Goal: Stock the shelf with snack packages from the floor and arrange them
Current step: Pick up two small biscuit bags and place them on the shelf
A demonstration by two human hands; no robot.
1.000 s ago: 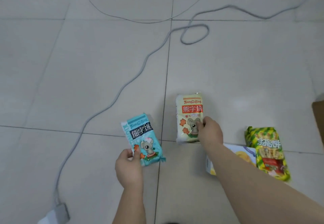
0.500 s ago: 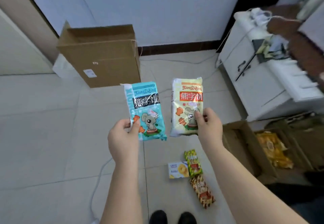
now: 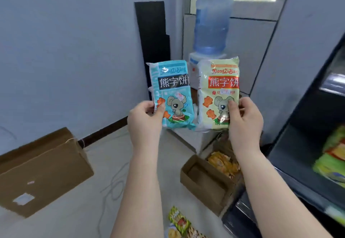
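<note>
**Two biscuit packs in the air, shelf off to the right**

Both packs are lifted clear of the floor and held upright at the centre of the frame, so the step in hand looks like the carry to the dark shelf unit (image 3: 308,144), which fills the right edge of the frame. A good carry here would swing both packs rightward together, keep them face-forward with the printed koala upright, and aim for an open stretch of shelf rather than on top of the green and yellow packs (image 3: 334,155) already lying at the lower right. Setting them side by side, one at a time, should keep the row tidy. The packs are soft film bags, so a light hold low on the bag is probably enough; squeezing harder risks crushing the biscuits inside.

The left hand (image 3: 144,120) pinches the blue biscuit pack (image 3: 172,96) at its lower left edge, thumb across the front and fingers curled behind. The right hand (image 3: 244,120) holds the cream biscuit pack (image 3: 219,96) at its lower right, thumb pressed on the front over the koala and fingers wrapped round the back. The two packs sit just beside each other, nearly touching at their lower corners.

More snack packages (image 3: 179,222) remain on the floor at the bottom centre, and an open cardboard box (image 3: 203,180) of orange snacks stands near the shelf's foot.
</note>
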